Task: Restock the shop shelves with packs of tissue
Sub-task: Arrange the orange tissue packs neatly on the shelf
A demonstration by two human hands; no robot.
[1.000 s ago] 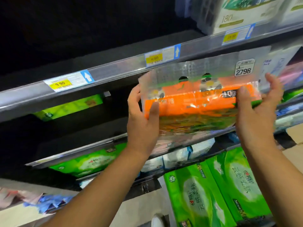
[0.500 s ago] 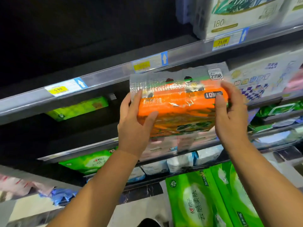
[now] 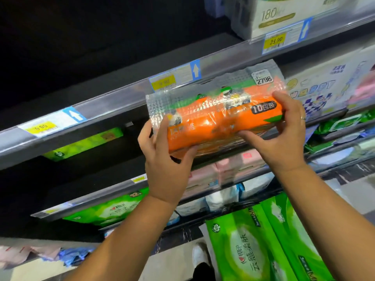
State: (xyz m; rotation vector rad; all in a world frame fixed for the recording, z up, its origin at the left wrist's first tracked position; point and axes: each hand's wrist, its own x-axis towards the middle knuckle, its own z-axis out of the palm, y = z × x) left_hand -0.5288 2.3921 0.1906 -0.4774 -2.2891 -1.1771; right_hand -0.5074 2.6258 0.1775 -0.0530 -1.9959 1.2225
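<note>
Both hands grip one orange tissue pack (image 3: pixel 219 120) in front of the shelf rail (image 3: pixel 113 106): the left hand (image 3: pixel 164 165) curls around its left end, the right hand (image 3: pixel 284 136) around its right end. Green tissue packs (image 3: pixel 249 250) sit below.

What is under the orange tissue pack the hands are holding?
Pink packs sit on the lower shelf, below the orange tissue pack that the left hand and right hand grip. The spot right behind the pack is covered.
</note>
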